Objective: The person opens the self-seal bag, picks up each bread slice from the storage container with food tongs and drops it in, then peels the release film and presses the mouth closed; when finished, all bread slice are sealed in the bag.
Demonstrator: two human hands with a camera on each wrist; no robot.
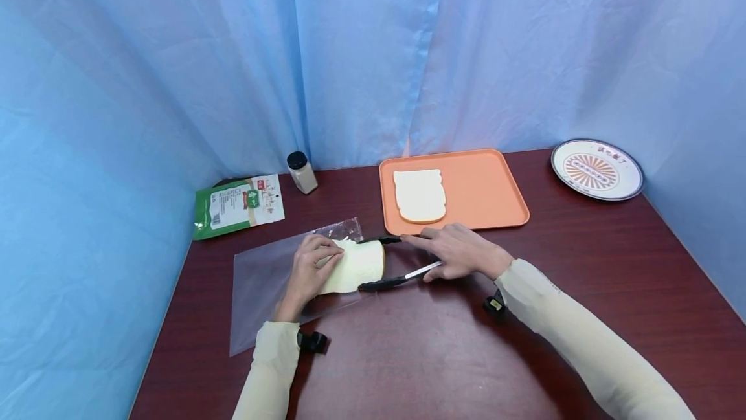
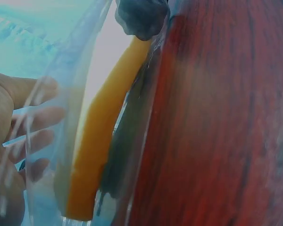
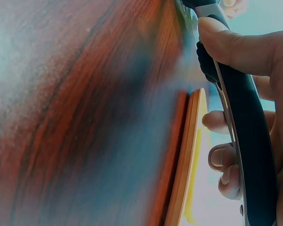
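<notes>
A slice of white bread (image 1: 364,263) lies partly in a clear plastic bag (image 1: 256,290) at the table's left centre. My left hand (image 1: 315,261) pinches the bag over the slice's left end; the left wrist view shows fingers (image 2: 37,122) behind the film beside the bread's brown crust (image 2: 99,136). From the right, my right hand (image 1: 457,252) grips black and silver tongs (image 1: 422,270), their arms spread and black tips at either side of the slice. In the right wrist view the thumb presses on the tongs' black handle (image 3: 250,141).
Behind the hands sits an orange tray (image 1: 484,193) with another bread slice (image 1: 419,195) on it. A patterned plate (image 1: 626,177) stands back right. At back left are a black-capped jar (image 1: 303,175) and a green and white packet (image 1: 233,206). Blue curtains (image 1: 361,51) surround the table.
</notes>
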